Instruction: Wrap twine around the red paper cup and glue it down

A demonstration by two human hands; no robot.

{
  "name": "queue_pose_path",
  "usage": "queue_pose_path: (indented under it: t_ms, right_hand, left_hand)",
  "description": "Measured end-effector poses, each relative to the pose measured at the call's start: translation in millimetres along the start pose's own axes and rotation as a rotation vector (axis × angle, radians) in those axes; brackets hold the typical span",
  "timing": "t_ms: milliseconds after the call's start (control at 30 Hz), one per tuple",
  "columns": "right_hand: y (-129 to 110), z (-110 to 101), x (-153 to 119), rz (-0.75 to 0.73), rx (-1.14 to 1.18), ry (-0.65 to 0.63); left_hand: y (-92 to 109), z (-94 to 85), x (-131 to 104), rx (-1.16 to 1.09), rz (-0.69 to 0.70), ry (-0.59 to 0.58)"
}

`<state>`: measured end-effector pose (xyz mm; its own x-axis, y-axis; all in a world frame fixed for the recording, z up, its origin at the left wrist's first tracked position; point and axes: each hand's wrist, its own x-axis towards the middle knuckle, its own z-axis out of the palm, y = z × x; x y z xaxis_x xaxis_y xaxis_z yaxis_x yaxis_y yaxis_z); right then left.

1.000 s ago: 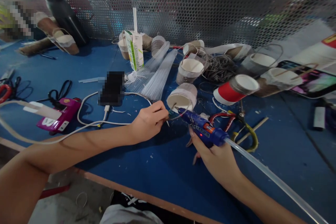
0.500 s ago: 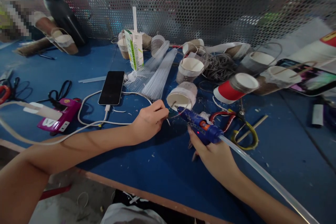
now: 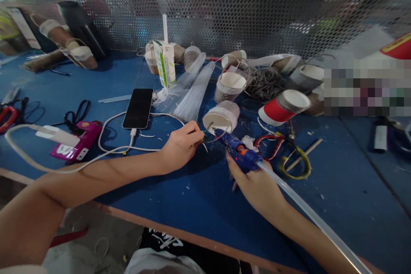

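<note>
A paper cup wrapped in pale cloth (image 3: pixel 233 115) lies on its side, its mouth turned toward me. My left hand (image 3: pixel 181 145) is closed in a pinch at the end of a thin grey cord (image 3: pixel 221 138) that curves from the cup's rim. My right hand (image 3: pixel 257 188) is wrapped round a blue hot glue gun (image 3: pixel 239 152), its red light lit. The gun's nozzle is at the cup's mouth; whether it touches the inside I cannot tell. A long clear glue stick (image 3: pixel 298 199) sticks out of the gun's back.
Scissors with red and yellow wrapped handles (image 3: pixel 297 167) lie right of the gun. Behind the cup are bundled clear glue sticks (image 3: pixel 192 94), a red-banded cup (image 3: pixel 284 107) and a grey cord heap (image 3: pixel 266 83). A phone (image 3: pixel 138 109) charges from a magenta power block (image 3: pixel 77 141) at left.
The view has shifted slightly. Both hands hold nearly the same pose, with the glue gun's nozzle still at the cup's mouth.
</note>
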<state>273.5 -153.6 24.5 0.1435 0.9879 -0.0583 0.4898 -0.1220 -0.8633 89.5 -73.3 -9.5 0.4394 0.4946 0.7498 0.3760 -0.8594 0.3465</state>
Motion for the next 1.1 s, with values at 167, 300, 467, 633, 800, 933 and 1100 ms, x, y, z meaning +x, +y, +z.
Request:
queue_pose_path:
  t_ms: [167, 300, 467, 633, 800, 933, 1100]
  right_hand:
    - [5, -5, 3, -0.072, -0.09, 0.039]
    - [0, -14, 6, -0.159, -0.171, 0.042]
    - [-3, -21, 7, -0.237, -0.235, 0.02]
    - [-1, -20, 0, -0.334, -0.328, 0.039]
    - [0, -17, 1, -0.326, -0.336, 0.043]
    - [1, -16, 2, -0.278, -0.303, 0.021]
    - [0, -17, 2, -0.254, -0.282, 0.015]
  left_hand:
    - [0, -1.9, 0, -0.006, 0.017, -0.044]
    - [-2, -0.8, 0, -0.046, 0.023, -0.03]
    - [-3, 1.5, 0, -0.055, 0.019, 0.001]
    - [-3, 3.3, 1, -0.008, 0.029, 0.07]
    - [-3, 2.7, 2, -0.001, 0.016, 0.091]
    - [-2, 1.4, 3, -0.001, -0.002, 0.112]
    - [-1, 0.7, 3, 0.012, -0.006, 0.144]
